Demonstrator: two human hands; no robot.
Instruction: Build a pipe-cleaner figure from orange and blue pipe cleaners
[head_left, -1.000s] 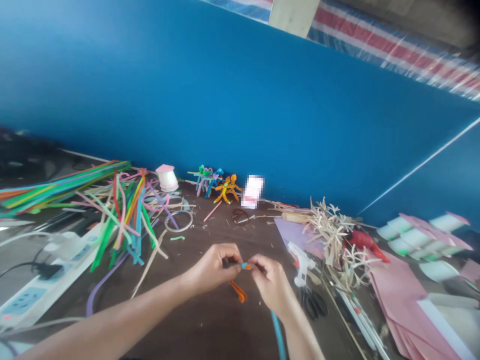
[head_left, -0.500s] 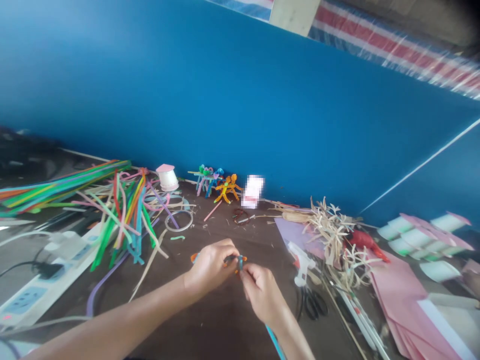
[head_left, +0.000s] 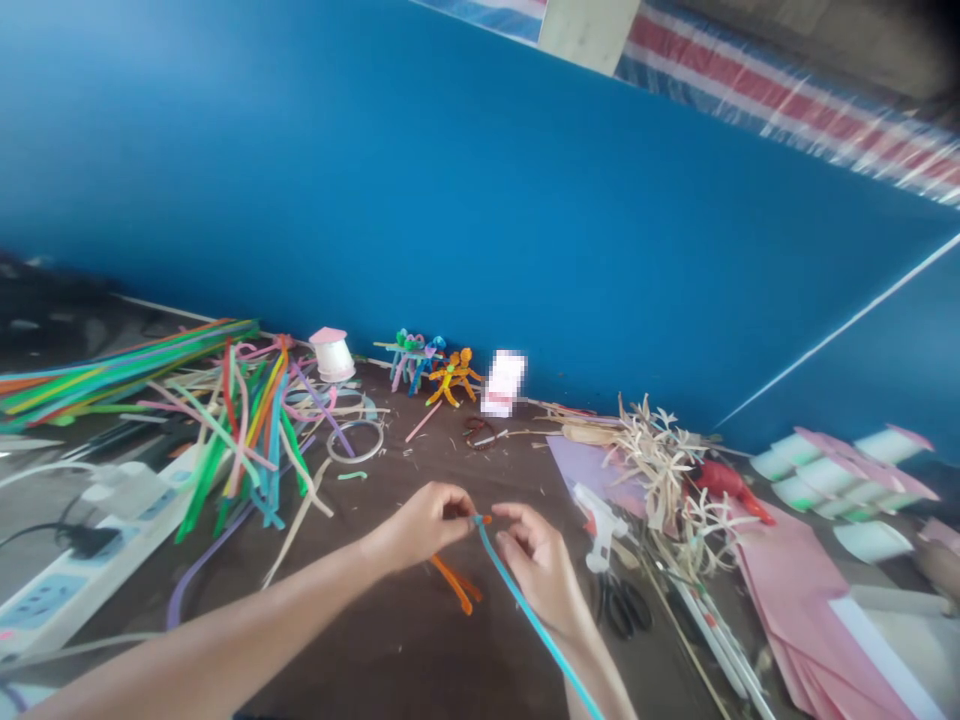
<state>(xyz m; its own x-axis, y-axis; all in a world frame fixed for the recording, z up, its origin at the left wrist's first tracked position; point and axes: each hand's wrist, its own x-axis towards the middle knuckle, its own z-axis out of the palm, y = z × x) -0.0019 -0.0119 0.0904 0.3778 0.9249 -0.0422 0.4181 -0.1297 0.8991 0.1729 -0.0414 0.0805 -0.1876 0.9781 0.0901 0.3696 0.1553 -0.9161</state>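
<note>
My left hand (head_left: 421, 525) pinches the end of an orange pipe cleaner (head_left: 454, 584), whose bent length hangs below the fingers on the dark tabletop (head_left: 375, 640). A teal-blue pipe cleaner (head_left: 529, 610) runs from between my hands down to the bottom edge of the view. Its upper end meets a small orange tip (head_left: 484, 519) at my left fingertips. My right hand (head_left: 536, 565) stands just beside the blue stem, with its fingers apart. What the left fingers cover is hidden.
Left of my hands lies a heap of multicoloured pipe cleaners (head_left: 255, 430) beside a white power strip (head_left: 90, 560). Small pipe-cleaner figures (head_left: 450, 378) stand by the blue wall (head_left: 480, 200). To the right are a glue gun (head_left: 604, 525), scissors (head_left: 622, 605), dried straw (head_left: 660, 460) and pink paper (head_left: 810, 610).
My hands have moved apart. The blue pipe cleaner now shows as a long strand between them, and the orange piece hangs lower beneath my left hand.
</note>
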